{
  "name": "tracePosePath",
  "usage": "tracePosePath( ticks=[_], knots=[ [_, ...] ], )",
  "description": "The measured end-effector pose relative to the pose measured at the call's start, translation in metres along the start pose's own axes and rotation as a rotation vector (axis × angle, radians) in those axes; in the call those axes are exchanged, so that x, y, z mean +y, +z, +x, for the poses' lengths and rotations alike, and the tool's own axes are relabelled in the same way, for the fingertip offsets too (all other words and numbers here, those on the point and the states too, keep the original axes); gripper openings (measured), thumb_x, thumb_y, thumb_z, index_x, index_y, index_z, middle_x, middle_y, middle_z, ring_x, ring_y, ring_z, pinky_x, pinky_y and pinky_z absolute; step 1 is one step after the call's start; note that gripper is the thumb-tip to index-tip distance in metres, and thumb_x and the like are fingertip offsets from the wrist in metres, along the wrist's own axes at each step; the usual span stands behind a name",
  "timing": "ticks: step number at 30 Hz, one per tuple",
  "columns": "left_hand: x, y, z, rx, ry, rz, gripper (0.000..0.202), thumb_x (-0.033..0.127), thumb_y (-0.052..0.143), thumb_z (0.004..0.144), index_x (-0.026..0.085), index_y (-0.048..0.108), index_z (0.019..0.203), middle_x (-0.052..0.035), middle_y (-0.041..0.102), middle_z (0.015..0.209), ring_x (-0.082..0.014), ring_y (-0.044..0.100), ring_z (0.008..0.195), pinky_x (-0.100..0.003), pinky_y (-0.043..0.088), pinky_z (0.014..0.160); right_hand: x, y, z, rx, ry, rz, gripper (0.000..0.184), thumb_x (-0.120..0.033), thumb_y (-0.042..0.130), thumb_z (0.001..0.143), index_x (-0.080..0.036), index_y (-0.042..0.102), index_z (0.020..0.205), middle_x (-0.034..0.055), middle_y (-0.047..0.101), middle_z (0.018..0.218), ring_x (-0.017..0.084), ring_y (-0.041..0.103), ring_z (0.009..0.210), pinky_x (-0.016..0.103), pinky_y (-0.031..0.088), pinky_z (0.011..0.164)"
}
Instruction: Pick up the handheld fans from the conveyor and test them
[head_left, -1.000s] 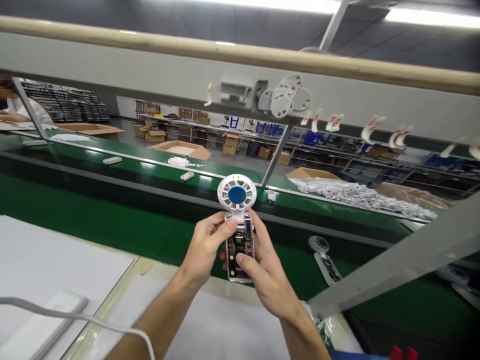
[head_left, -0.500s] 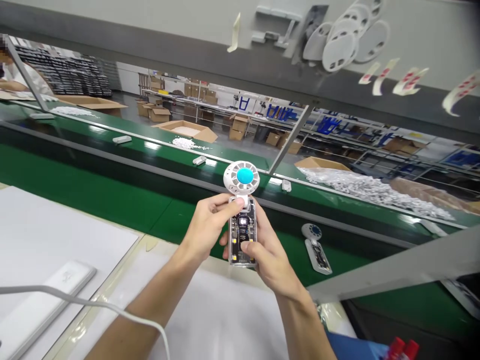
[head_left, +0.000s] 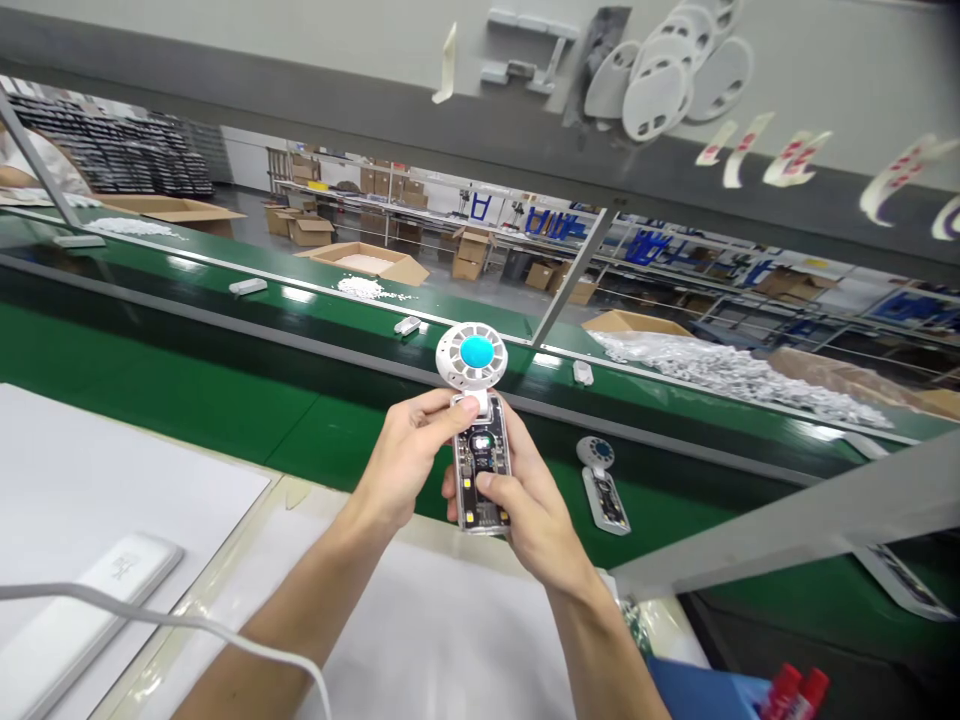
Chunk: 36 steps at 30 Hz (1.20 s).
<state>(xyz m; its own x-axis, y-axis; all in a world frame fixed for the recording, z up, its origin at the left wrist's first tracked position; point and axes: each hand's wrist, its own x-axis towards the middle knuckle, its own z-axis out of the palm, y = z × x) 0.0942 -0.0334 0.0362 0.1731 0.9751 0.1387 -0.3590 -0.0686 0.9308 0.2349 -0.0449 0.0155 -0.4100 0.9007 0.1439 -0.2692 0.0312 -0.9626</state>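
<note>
Both of my hands hold a small handheld fan (head_left: 481, 465) upright above the table's edge. Its round white head has a bright blue centre, and a clear front cover shows a dark circuit board with a lit display. My left hand (head_left: 409, 445) grips the neck, its thumb on the white hinge below the head. My right hand (head_left: 529, 505) wraps the lower body, with its thumb pressed on the front of the board. Fingers behind the body are partly hidden. To the right, a second fan (head_left: 604, 495) lies on the green conveyor belt.
A white power bank (head_left: 90, 610) and a grey cable (head_left: 172, 612) are at the left on the white tabletop. A slanted metal post (head_left: 750, 525) crosses at right, near red-capped items (head_left: 787, 690). Beyond the belt lie white parts (head_left: 735, 375) in heaps. A shelf (head_left: 300, 90) hangs overhead.
The fan on the belt has shifted left and slightly up, and small white parts beyond have drifted right. The view has turned slightly. My hands keep their grip on the held fan; its display reads differently.
</note>
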Motion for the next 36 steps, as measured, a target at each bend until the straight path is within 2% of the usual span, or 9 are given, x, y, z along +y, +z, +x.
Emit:
tracePosePath(
  ticks=[4,11,18,22,26,30,33,36],
  knots=[
    [-0.001,-0.001,0.002,0.016,-0.03,-0.011,0.032,0.047,0.066,0.085,0.015,0.066,0.09,0.0003,0.056,0.062,-0.0106,0.048,0.037,-0.022,0.041,0.03,0.002,-0.001,0.001,0.002,0.013,-0.002,0.082,-0.019,0.055,0.087,-0.028,0.014,0.157,0.0022,0.067,0.088,0.018,0.065,0.075,0.033,0.057,0.062],
    [-0.007,-0.001,0.005,0.07,-0.056,-0.019,0.034,0.044,0.066,0.084,0.016,0.066,0.102,-0.0002,0.057,0.07,-0.0084,0.048,0.041,-0.019,0.038,0.031,0.004,-0.001,0.001,0.042,0.005,-0.048,0.077,-0.017,0.056,0.087,-0.035,0.025,0.155,0.0058,0.062,0.118,0.018,0.066,0.084,0.035,0.059,0.068],
    [-0.008,0.0,0.006,0.091,-0.06,-0.007,0.036,0.044,0.068,0.083,0.016,0.064,0.105,0.0011,0.056,0.068,-0.0091,0.049,0.043,-0.018,0.036,0.03,0.001,0.0,0.0,0.037,0.035,-0.084,0.077,-0.015,0.053,0.088,-0.038,0.023,0.155,0.0053,0.061,0.12,0.019,0.065,0.086,0.036,0.06,0.071],
    [-0.011,0.0,0.007,0.125,-0.105,0.028,0.039,0.051,0.069,0.081,0.017,0.062,0.099,0.0031,0.053,0.061,-0.0091,0.047,0.038,-0.018,0.031,0.028,0.004,0.001,0.0,-0.001,0.044,-0.095,0.076,-0.014,0.052,0.089,-0.038,0.024,0.155,0.0054,0.059,0.125,0.02,0.064,0.088,0.034,0.059,0.069],
    [-0.012,-0.002,0.007,0.118,-0.173,0.091,0.048,0.061,0.069,0.077,0.014,0.064,0.089,0.0002,0.054,0.058,-0.0121,0.051,0.04,-0.019,0.03,0.028,0.008,-0.001,-0.001,-0.049,0.034,-0.156,0.076,-0.012,0.049,0.09,-0.039,0.023,0.155,0.0053,0.056,0.131,0.02,0.064,0.093,0.033,0.058,0.071],
    [-0.011,-0.003,0.008,0.121,-0.188,0.101,0.046,0.059,0.07,0.075,0.015,0.065,0.088,-0.0003,0.055,0.057,-0.0136,0.051,0.04,-0.021,0.031,0.027,0.006,-0.002,-0.003,-0.086,0.048,-0.214,0.077,-0.012,0.047,0.093,-0.043,0.017,0.156,0.0037,0.051,0.14,0.019,0.065,0.097,0.033,0.058,0.076],
    [-0.013,-0.004,0.009,0.125,-0.184,0.1,0.042,0.058,0.07,0.076,0.017,0.061,0.078,0.0012,0.052,0.053,-0.013,0.048,0.036,-0.021,0.03,0.027,0.004,-0.002,-0.003,-0.099,0.052,-0.235,0.077,-0.012,0.047,0.093,-0.043,0.015,0.157,0.003,0.043,0.149,0.021,0.062,0.108,0.035,0.057,0.081],
    [-0.017,-0.004,0.009,0.172,-0.093,0.128,0.038,0.052,0.071,0.078,0.017,0.058,0.072,0.0022,0.052,0.052,-0.0104,0.048,0.038,-0.019,0.033,0.032,0.006,-0.003,-0.002,-0.111,0.037,-0.24,0.076,-0.016,0.048,0.095,-0.04,0.012,0.158,0.0036,0.035,0.156,0.023,0.056,0.121,0.038,0.054,0.091]
  ],
)
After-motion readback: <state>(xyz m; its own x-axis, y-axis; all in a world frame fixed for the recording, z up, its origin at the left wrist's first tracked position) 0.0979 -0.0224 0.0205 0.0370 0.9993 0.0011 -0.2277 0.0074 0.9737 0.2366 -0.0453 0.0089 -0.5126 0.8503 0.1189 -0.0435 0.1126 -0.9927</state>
